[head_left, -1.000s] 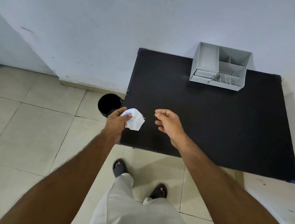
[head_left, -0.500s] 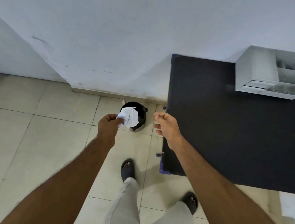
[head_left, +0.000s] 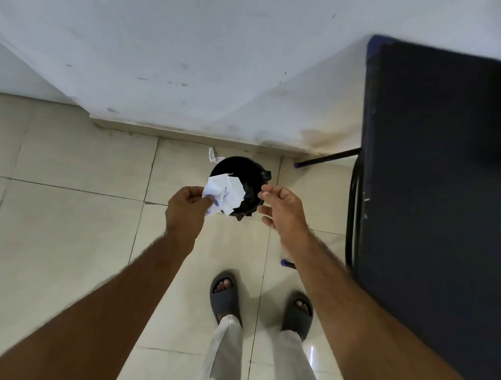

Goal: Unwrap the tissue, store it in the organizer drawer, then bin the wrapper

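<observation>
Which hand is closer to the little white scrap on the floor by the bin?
Left. The left hand hangs in front of the scrap, holding the wrapper. The right hand is farther, beyond the bin.

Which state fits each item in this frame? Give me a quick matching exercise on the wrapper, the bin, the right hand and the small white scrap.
Column 1:
1. wrapper
2. bin
3. right hand
4. white scrap

Column 2:
A. lying on the floor tiles by the wall
B. empty, fingers loosely curled
C. crumpled, pinched in the left hand
D. standing on the floor with a dark liner

Pairs: 1-C, 2-D, 3-B, 4-A
</observation>
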